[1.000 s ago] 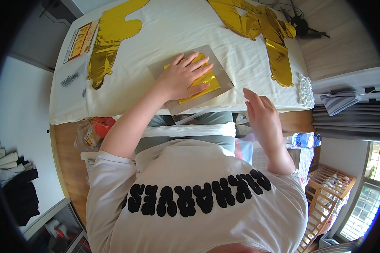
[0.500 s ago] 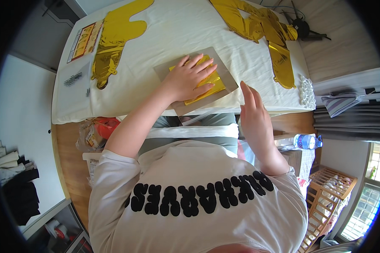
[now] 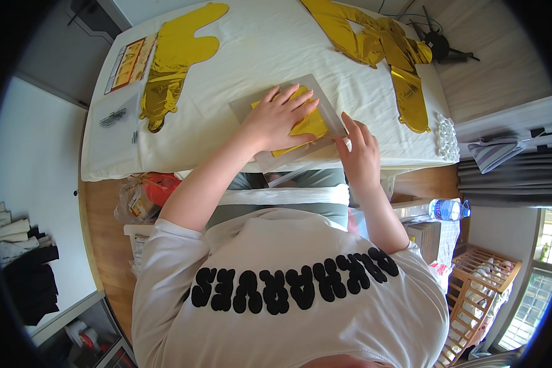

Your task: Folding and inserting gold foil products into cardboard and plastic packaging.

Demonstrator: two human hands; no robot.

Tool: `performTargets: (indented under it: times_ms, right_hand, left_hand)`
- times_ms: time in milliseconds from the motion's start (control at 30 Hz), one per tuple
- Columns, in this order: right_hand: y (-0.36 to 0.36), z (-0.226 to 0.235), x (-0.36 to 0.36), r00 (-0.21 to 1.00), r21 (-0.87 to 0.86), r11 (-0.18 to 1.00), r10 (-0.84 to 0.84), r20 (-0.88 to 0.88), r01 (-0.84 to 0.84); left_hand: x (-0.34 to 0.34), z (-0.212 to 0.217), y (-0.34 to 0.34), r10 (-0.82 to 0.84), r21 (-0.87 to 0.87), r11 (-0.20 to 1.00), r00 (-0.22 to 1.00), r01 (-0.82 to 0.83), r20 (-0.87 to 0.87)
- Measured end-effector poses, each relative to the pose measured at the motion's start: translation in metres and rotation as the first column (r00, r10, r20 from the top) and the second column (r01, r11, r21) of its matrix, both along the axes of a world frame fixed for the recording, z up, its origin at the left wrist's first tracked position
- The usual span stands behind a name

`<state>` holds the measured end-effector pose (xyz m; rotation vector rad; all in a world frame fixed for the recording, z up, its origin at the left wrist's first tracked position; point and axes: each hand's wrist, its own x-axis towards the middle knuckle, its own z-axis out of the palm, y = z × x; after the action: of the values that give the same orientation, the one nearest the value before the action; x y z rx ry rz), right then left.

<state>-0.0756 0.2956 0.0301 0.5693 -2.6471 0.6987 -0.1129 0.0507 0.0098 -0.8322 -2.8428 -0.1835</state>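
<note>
Folded gold foil (image 3: 313, 124) lies inside a clear plastic bag (image 3: 322, 92) near the table's front edge. My left hand (image 3: 281, 119) rests flat on it with its fingers spread, pressing the foil and hiding part of it. At the bag's right corner is my right hand (image 3: 360, 150). Its thumb and forefinger are apart, and their tips touch or nearly touch the bag's edge. A loose part of the clear bag hangs over the table's edge toward my lap.
Flat gold foil balloons (image 3: 168, 67) lie at the left, and another gold foil balloon (image 3: 405, 80) at the far right. A printed packet (image 3: 130, 61) and a clear bag (image 3: 110, 132) are at the left edge. Clear round pieces (image 3: 446, 138) sit at the right edge.
My right hand has moved inward and slightly left to the bag's right corner, its thumb now away from its fingers. The left hand stays on the foil.
</note>
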Motion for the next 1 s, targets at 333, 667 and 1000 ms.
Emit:
performTargets:
  times_ms: [333,667,1000]
  right_hand:
    - [0.017,0.000,-0.018,0.990,0.070,0.989,0.136,-0.043,-0.133]
    - [0.028,-0.005,-0.011,0.978,0.066,0.981,0.186,-0.096,-0.180]
    - [0.039,0.000,0.006,0.980,0.117,0.974,0.196,-0.032,-0.191]
  left_hand:
    - [-0.004,-0.007,-0.001,-0.004,-0.035,0.999,1.000,0.004,0.000]
    - [-0.002,0.000,-0.002,-0.016,-0.012,1.000,1.000,0.016,0.023]
    - [-0.010,-0.009,-0.021,-0.077,0.482,0.873,0.997,0.078,-0.023]
